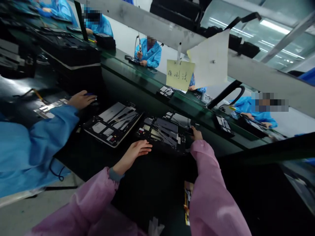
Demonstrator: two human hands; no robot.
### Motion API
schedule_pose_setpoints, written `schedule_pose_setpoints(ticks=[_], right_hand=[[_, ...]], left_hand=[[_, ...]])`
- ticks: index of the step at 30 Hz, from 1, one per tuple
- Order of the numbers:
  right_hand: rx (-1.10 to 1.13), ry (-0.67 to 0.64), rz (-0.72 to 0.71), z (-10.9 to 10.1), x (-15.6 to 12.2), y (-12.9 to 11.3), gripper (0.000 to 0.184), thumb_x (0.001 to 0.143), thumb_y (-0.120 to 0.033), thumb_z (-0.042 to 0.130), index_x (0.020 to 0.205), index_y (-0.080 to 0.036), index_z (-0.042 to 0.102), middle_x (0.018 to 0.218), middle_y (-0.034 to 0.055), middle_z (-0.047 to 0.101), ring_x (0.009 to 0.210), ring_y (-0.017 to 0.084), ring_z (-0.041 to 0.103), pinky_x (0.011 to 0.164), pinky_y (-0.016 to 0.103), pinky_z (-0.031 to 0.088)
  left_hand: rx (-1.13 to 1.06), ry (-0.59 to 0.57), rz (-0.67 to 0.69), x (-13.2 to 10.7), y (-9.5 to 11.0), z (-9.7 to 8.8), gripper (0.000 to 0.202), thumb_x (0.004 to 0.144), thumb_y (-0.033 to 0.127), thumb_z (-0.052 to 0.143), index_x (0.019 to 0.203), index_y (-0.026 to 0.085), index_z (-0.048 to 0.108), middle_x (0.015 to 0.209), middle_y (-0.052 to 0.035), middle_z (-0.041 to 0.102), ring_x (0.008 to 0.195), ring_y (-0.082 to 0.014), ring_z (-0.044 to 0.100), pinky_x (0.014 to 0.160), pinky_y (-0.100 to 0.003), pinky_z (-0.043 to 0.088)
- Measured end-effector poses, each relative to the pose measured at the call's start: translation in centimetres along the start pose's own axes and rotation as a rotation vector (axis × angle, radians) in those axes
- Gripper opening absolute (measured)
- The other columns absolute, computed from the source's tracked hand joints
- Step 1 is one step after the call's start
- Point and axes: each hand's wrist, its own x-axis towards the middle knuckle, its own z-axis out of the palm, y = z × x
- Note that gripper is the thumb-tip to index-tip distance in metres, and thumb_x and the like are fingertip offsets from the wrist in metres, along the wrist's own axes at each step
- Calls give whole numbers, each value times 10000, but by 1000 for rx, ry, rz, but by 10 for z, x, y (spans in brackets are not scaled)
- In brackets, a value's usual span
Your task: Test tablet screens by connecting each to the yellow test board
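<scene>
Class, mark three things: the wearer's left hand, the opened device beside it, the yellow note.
left hand (136, 151): head view, back of hand.
opened device (163, 131): head view, inner board.
yellow note (179, 75): head view, centre of paper.

Pale pink is seen on the two long fabric sleeves (211, 183) in the foreground. The opened flat electronic device (162, 132) between them is coloured black, with grey, silver and white panels crossed by thin dark cables. The same colours are shown by the second opened flat device (113, 123). Bright blue is worn on the co-worker's smock sleeve (36, 141). The long conveyor belt (137, 82) is coloured dark green. Black handwriting is carried by the pale yellow square paper note (180, 74).
</scene>
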Motion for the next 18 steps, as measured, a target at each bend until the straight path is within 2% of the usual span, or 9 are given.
schedule_pose_setpoints(ticks=[4,7,9,12,14,16,18], right_hand=[[-8,-19,97,-8,-1,7,317,915,-378,569,1104,-126,611,1068,86,649,926,178,636,822,362,532],[12,-107,141,-14,-31,18,378,892,-449,542,926,-98,678,808,92,696,744,184,656,698,322,538],[45,-206,134,-10,-58,23,367,824,-470,611,850,-113,694,728,76,695,689,187,657,645,302,535],[118,-299,63,1,-86,22,315,696,-390,743,879,-136,699,825,50,719,776,172,671,714,264,536],[167,-313,11,2,-99,14,368,686,-379,743,956,-137,685,926,55,721,856,167,668,775,258,531],[220,-303,-43,-9,-115,5,449,712,-419,714,1054,-134,654,1006,72,711,907,175,661,806,276,533],[274,-277,-99,-29,-143,2,523,736,-445,701,1156,-149,611,1081,83,694,953,191,656,835,304,537]], left_hand=[[20,49,-21,2,4,2,529,841,592,548,1013,101,644,1073,-180,702,889,-220,689,786,-310,519],[58,69,-37,1,7,2,606,837,653,488,998,96,664,1023,-177,715,765,-195,688,686,-279,509],[54,64,-70,3,6,3,634,833,674,464,966,93,681,1012,-182,716,710,-178,675,634,-261,497],[-7,84,-108,9,4,8,603,827,658,490,906,95,691,983,-183,716,661,-152,655,578,-234,473],[-55,116,-95,10,2,13,563,821,634,523,867,98,690,908,-163,720,640,-134,638,567,-215,459],[-87,137,-49,4,-1,16,543,819,619,537,835,98,692,821,-136,713,635,-125,625,580,-207,455],[-79,116,15,-14,-4,15,542,813,619,542,817,101,700,769,-120,706,638,-132,621,598,-216,461]])
